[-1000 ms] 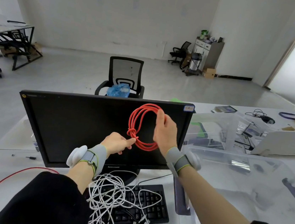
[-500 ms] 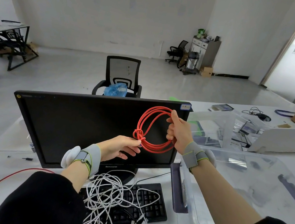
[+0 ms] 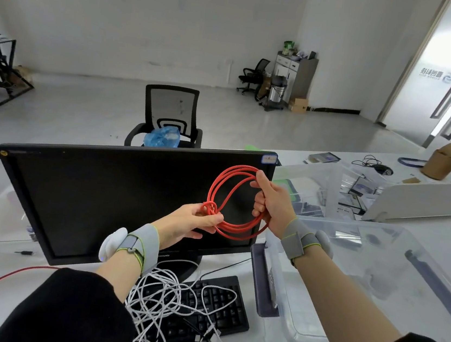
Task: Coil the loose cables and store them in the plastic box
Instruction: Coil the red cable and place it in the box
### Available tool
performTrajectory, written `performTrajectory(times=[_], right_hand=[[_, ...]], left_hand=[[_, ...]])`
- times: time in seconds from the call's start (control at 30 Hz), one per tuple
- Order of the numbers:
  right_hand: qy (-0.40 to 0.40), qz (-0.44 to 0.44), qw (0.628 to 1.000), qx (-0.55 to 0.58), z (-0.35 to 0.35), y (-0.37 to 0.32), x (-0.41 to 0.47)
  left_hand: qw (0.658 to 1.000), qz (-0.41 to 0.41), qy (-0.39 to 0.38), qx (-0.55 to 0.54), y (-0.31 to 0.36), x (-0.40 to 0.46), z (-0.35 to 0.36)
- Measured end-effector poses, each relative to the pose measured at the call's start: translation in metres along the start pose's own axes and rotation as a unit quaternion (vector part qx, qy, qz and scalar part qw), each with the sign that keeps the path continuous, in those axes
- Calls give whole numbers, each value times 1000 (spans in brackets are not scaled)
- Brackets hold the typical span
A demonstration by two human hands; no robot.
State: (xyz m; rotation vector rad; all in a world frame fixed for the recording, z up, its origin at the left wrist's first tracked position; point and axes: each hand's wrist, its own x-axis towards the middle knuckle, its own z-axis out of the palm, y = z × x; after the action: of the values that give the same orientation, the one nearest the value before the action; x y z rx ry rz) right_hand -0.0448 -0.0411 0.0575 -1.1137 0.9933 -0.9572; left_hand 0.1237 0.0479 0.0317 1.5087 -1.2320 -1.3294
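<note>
Your left hand (image 3: pixel 186 224) and right hand (image 3: pixel 270 202) are bare. Each wrist carries a grey fabric band (image 3: pixel 143 241) edged with yellow-green piping, closed by a strap, with a rounded white pod (image 3: pixel 111 243) mounted on its outer side. Black sleeves (image 3: pixel 67 313) are pushed up, exposing both forearms.

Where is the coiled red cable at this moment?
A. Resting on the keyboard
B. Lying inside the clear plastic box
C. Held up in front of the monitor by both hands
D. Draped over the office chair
C: the red cable is a coil in the air, the left hand pinching its knotted side and the right hand gripping the other, before the monitor.
</note>
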Motion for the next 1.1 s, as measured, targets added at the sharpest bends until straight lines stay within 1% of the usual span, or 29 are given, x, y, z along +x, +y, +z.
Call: performTrajectory(times=[0.17, 0.33, 0.5, 0.73, 0.83, 0.93, 1.0, 1.1], right_hand=[[-34, 5, 999, 3, -7, -2, -8], [-56, 24, 998, 24, -8, -3, -15], [-68, 38, 997, 16, -11, -2, -19], [-58, 40, 997, 18, -13, 2, -20], [-37, 47, 998, 17, -14, 3, -18], [-22, 39, 999, 14, -18, 4, -19], [-27, 36, 999, 2, -23, 4, -21], [-56, 39, 996, -53, -35, 2, -25]], left_hand=[[998, -2, 11, -67, 0, 0, 4], [999, -2, 23, -42, -1, 0, 6], [998, 9, 30, -45, -1, -1, 10], [998, 29, 52, -33, 2, -1, 13], [997, 31, 58, -26, 2, -1, 12], [997, 38, 65, 3, 4, 1, 14], [996, 44, 79, 25, 6, 4, 20], [992, 59, 111, 27, 10, 11, 31]])
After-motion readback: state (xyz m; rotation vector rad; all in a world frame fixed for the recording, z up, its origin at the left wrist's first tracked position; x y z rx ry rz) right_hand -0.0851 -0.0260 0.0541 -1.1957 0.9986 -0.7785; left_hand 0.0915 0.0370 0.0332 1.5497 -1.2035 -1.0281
